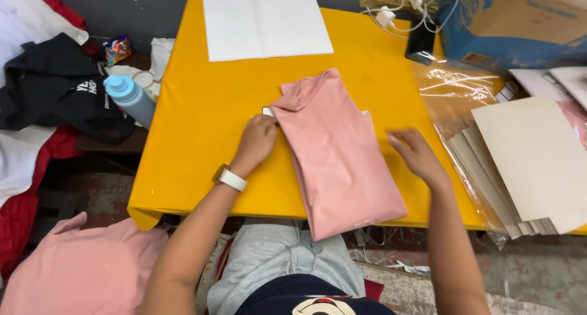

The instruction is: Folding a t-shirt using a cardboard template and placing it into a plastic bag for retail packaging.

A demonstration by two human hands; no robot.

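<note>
Left hand (257,140): centre of the frame, fingers curled loosely, knuckles resting against the left edge of the folded pink garment (339,156) near its collar; white wristwatch (231,179) on the wrist. Whether it pinches the cloth cannot be told.

Right hand (416,153): right of centre, blurred, fingers spread and open, just beside the garment's right edge, holding nothing.

Folded pink garment: long narrow fold, lying slantwise at the centre of the yellow bench (202,125), lower end hanging over the near edge; small white tag (267,111) at the collar.

Surroundings: open white notebook (266,27), upper centre; clear plastic bags (455,88) and stacked grey card sheets (532,162), right; blue cardboard box (513,27), chargers with white cables (397,9) and dark phone (420,43), upper right; blue bottle (129,98) and black garment (58,85), left; further pink cloth (79,269), lower left.
</note>
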